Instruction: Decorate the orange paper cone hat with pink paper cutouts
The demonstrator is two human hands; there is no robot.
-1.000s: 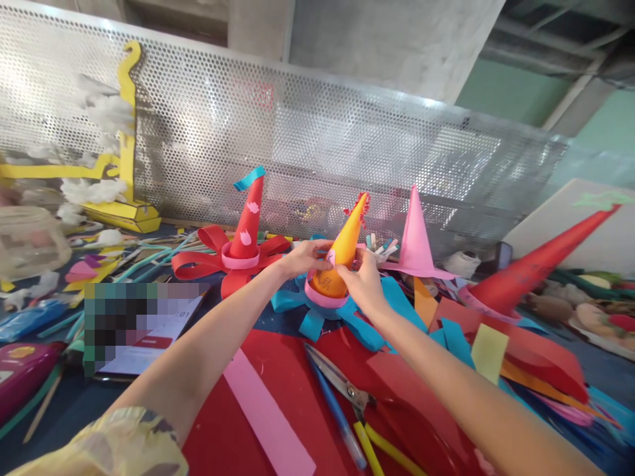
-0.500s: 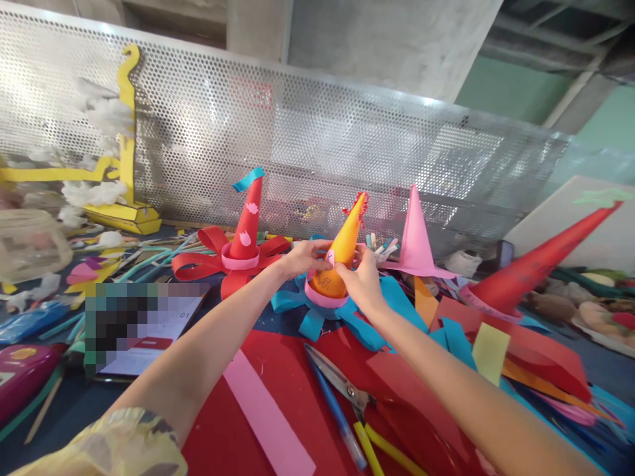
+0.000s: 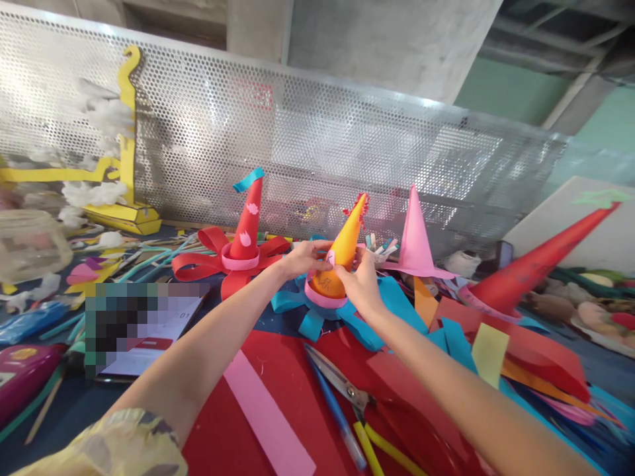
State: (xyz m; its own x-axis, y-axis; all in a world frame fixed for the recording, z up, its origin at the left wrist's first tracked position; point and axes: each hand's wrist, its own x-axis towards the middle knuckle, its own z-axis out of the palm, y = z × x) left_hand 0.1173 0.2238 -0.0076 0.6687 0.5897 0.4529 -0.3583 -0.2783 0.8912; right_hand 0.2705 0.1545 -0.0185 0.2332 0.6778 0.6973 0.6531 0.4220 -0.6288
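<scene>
Both hands are closed around an orange paper cone hat [image 3: 348, 233] standing upright in the middle, slightly tilted right. My left hand [image 3: 308, 258] grips its left side, and my right hand [image 3: 364, 277] presses its right side with the thumb on the front. Red fuzzy trim rings the hat's tip. A small pale pink cutout [image 3: 331, 256] sits on its front between my hands, with drawn marks below it. A pink band [image 3: 325, 301] circles the base, and blue paper loops [image 3: 311, 324] spread out beneath. The far fingertips are hidden behind the cone.
A red cone hat [image 3: 245, 228] with red loops stands left; a pink cone hat [image 3: 417, 238] and a leaning red cone [image 3: 540, 264] stand right. Scissors [image 3: 352, 393], a blue pen [image 3: 337, 416] and a pink strip [image 3: 268, 416] lie on red sheets in front. A phone [image 3: 143, 330] lies left.
Almost nothing differs. Both hands stay on the orange cone hat in the same place, and the things around it have not moved.
</scene>
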